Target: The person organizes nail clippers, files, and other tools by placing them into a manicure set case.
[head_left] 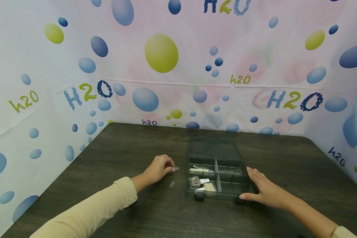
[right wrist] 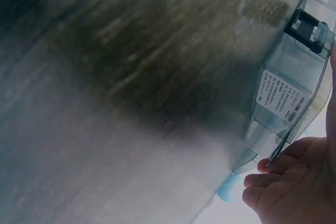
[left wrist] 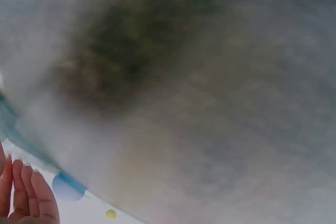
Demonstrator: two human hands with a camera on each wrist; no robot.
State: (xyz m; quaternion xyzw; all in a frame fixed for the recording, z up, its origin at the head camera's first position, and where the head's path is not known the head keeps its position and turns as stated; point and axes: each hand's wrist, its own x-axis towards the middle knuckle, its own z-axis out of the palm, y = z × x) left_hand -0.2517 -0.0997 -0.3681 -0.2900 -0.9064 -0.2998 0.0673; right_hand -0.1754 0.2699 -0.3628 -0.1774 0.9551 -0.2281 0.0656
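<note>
Dark wood-grain worktop (head_left: 137,205) boxed in by bubbly "H2O" backdrop sheets (head_left: 154,59), nothing fancy. Left hand (head_left: 159,168) curled, pinching a tiny clear piece (head_left: 176,168) at the fingertips, looks like a clear fake nail or a small cap, too small to say for sure. Sits just left of the open smoky-grey organizer box (head_left: 215,170), with the near-left compartments right beside it, so clearly the closer hand for that side. Second clear bit (head_left: 172,184) lying loose on the worktop, a little nearer, between left hand and box. Right hand (head_left: 260,188) spread flat, fingers straight, pressed against the box's right wall, thumb at the near corner, bracing it. Box lid (head_left: 214,150) flipped back to the far side. Left compartments holding small bottles and tools, right ones pretty bare.
</note>
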